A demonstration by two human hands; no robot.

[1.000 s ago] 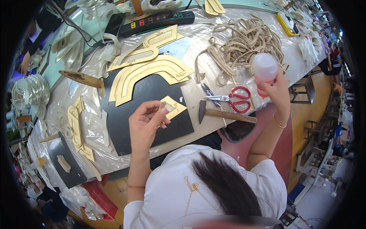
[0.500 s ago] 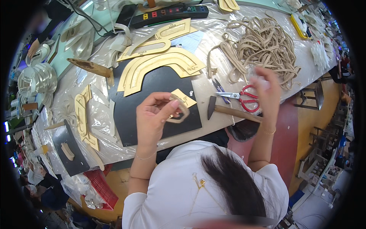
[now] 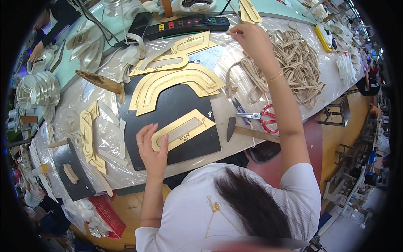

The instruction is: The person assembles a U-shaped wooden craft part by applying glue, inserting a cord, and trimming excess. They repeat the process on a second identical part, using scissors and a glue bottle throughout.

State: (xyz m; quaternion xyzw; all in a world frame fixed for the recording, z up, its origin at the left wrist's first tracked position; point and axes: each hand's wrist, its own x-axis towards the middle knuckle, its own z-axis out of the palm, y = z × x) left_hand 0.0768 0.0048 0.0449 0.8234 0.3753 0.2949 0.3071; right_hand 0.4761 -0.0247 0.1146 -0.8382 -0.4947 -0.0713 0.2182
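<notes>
My left hand (image 3: 153, 149) rests with fingers apart at the rounded end of a pale yellow U-shaped template (image 3: 201, 118), which lies on a black board (image 3: 189, 153). Nothing shows in its grip. My right arm stretches far forward over the table. At its end my right hand (image 3: 251, 42) has its fingertips pinched together beside the right end of a black power strip (image 3: 184, 26); what they hold, if anything, is too small to make out. Larger curved yellow templates (image 3: 168, 82) lie stacked on the board's far part.
Red-handled scissors (image 3: 268, 119) and a hammer (image 3: 252, 133) lie right of the board. Beyond them is a heap of beige cord (image 3: 296, 63). A wooden peg (image 3: 98, 81) juts up at the left. A smaller black board (image 3: 77, 180) holds a short beige bundle. A person's hand (image 3: 37, 52) shows far left.
My right hand has swung from above the scissors forward to the power strip's end. My left hand has moved down-left and opened; the looped beige strip it held no longer shows there.
</notes>
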